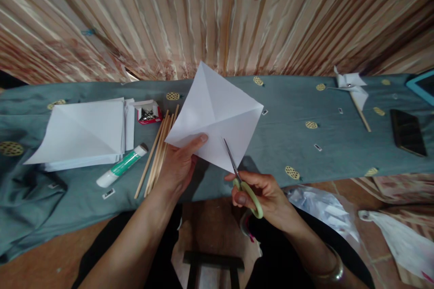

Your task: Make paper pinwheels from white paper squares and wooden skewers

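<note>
Head view: we see the left hand (179, 165) pinching a creased white sheet (220, 95) by its near-left edge, thumb on top, held over the cloth-covered counter (285, 144). Right hand (267, 194) has its fingers curled around the green handles of the scissors (242, 185); one blade overlaps the sheet's nearest corner, the other we cannot make out. Left of the sheet we note wooden sticks (158, 158), a green-and-white tube (125, 164) and a paper stack (84, 126); well right, a paper pinwheel (352, 80).

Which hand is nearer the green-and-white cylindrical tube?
Left. The left hand is right of the tube, by the thin wooden sticks; the right hand is much farther right.
</note>
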Motion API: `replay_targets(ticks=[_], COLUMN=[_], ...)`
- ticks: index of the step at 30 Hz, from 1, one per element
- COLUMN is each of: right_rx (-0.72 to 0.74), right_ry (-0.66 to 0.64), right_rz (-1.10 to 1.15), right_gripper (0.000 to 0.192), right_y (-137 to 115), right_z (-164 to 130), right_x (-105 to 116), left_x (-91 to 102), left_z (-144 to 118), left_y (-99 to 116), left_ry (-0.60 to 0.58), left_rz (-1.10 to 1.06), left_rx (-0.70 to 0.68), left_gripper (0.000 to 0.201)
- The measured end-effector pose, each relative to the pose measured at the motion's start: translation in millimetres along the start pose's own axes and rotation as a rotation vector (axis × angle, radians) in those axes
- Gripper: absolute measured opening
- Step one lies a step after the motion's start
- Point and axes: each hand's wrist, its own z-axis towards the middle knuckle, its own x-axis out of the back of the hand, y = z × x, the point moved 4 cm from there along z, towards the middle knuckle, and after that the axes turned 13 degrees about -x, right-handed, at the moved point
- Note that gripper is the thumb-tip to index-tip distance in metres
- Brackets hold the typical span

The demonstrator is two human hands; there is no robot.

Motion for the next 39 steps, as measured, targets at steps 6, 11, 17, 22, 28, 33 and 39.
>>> replay_targets(ticks=[6, 11, 17, 22, 28, 33, 39], right_rx=[-0.029, -0.024, -0.027, -0.027, -0.036, -0.054, -0.077], right_ry=[0.002, 0.008, -0.002, 0.0, 0.006, 0.012, 0.016], right_rz=[0.038, 0.069, 0.107, 0.102, 0.11, 0.123, 0.143], right_gripper=[0.035, 0.034, 0.03, 0.03, 0.032, 0.03, 0.03], right_y=[2.5, 2.4, 0.0, 0.9, 2.0, 1.8, 2.4], right_z=[-0.4, 0.5, 1.1, 0.8, 1.7, 1.6, 1.6], right_x=[0.6, 0.0, -1.9, -1.1, -0.6, -0.9, -1.1], left_x=[1.8, 1.1, 3.0, 3.5, 4.4, 4.5, 3.3], left_z=[0.1, 0.1, 2.1, 2.6, 2.5, 3.6, 3.1], left_y=[-1.0, -1.0, -2.7, -3.8, -3.5, -4.2, -5.3], left_ry=[-0.017, -0.026, -0.025, -0.025, -0.02, -0.032, -0.026], left_rz=[0.018, 0.015, 0.014, 0.023, 0.029, 0.013, 0.021], left_rx=[-0.001, -0.004, -0.026, -0.02, -0.02, -0.044, -0.037], left_gripper=[0.038, 0.041, 0.038, 0.036, 0.038, 0.041, 0.047])
